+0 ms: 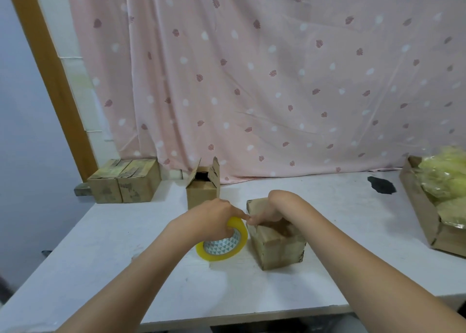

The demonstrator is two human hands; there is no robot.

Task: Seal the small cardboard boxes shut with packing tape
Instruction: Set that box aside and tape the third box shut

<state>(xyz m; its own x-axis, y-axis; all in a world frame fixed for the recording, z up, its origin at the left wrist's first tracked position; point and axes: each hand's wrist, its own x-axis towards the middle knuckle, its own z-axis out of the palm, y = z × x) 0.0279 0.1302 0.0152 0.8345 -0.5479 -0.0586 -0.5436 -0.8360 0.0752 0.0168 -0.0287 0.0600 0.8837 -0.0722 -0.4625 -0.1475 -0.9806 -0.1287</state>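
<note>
A small closed cardboard box sits in the middle of the white table. My right hand rests on top of it, fingers bent down over its left top edge. Just left of the box, my left hand grips a roll of yellowish packing tape standing tilted on the table. The fingertips of both hands meet at the box's left top edge. Behind them stands another small box with its top flaps up. Whether tape spans between roll and box is not visible.
Closed cardboard boxes sit at the table's back left corner. A larger open carton holding yellow plastic bags stands at the right edge. A dark patch lies at the back right. A pink patterned curtain hangs behind.
</note>
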